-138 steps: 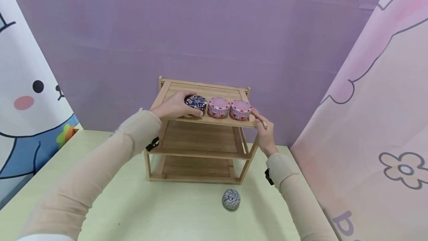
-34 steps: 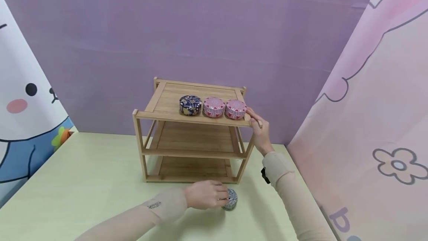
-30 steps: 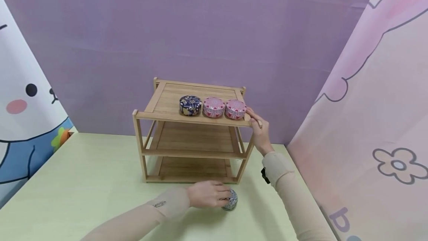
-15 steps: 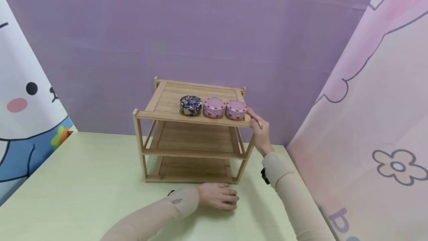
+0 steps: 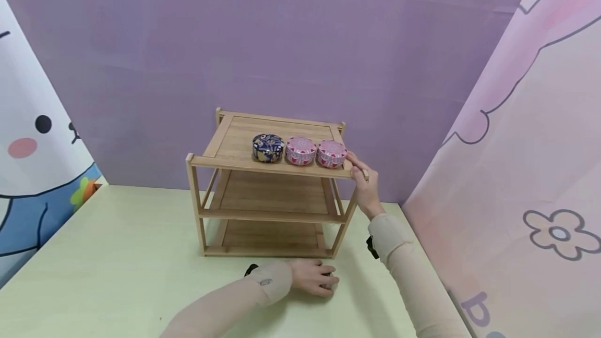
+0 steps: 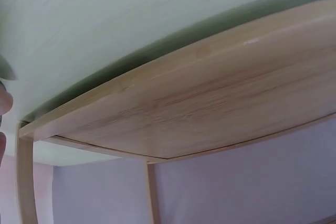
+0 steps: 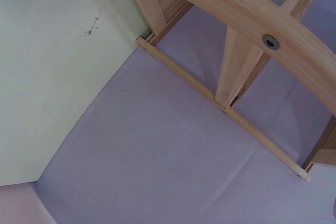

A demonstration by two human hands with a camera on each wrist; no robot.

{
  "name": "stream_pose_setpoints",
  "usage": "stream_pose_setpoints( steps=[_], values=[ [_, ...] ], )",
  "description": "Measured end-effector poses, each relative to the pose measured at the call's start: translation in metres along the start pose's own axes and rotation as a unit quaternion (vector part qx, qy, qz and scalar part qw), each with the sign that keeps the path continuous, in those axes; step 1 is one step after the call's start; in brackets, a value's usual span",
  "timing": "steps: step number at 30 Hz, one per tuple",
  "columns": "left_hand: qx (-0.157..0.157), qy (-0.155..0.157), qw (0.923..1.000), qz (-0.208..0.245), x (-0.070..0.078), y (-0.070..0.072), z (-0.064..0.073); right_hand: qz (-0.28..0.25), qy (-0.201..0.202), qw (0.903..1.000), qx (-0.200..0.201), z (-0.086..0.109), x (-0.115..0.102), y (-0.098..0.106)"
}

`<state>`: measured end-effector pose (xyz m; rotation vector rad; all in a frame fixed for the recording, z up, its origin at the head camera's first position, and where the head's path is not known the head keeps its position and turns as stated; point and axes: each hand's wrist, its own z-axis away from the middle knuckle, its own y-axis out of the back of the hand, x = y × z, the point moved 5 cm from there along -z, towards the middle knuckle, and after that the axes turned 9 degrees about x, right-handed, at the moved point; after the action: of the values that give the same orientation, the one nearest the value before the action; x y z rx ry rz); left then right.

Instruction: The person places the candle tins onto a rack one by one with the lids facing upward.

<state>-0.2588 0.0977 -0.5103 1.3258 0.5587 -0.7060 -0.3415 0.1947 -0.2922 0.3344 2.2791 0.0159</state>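
Observation:
My left hand [image 5: 312, 277] is low on the table, its fingers curved over a small round grey patterned tin [image 5: 327, 281] that they mostly hide. At the left edge of the left wrist view only fingertips [image 6: 5, 101] show. My right hand [image 5: 367, 185] grips the front right corner of a three-tier wooden shelf rack [image 5: 263, 167]. On the rack's top board, near its front edge, stand a dark blue patterned tin [image 5: 267, 148] and two pink ones in a row. The right-hand pink tin [image 5: 331, 154] is close to my right fingers; the middle pink tin [image 5: 300, 151] stands beside it.
The pale green table [image 5: 127, 254] carries the rack. A purple backdrop [image 5: 300, 40] rises behind it, with printed panels to the left and right. The rack's lowest board [image 5: 272, 234] lies just beyond my left hand.
My left hand set the blue tin on the top board, let go, came down to the table and closed over the grey tin. The right hand stays on the rack's corner.

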Motion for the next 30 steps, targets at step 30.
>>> stream_pose_setpoints(
  steps=[30],
  values=[
    [0.066,0.089,0.9938,-0.011,-0.011,0.002,0.003,-0.010,-0.001,0.9999,0.008,-0.001,0.002,0.001]
  ],
)
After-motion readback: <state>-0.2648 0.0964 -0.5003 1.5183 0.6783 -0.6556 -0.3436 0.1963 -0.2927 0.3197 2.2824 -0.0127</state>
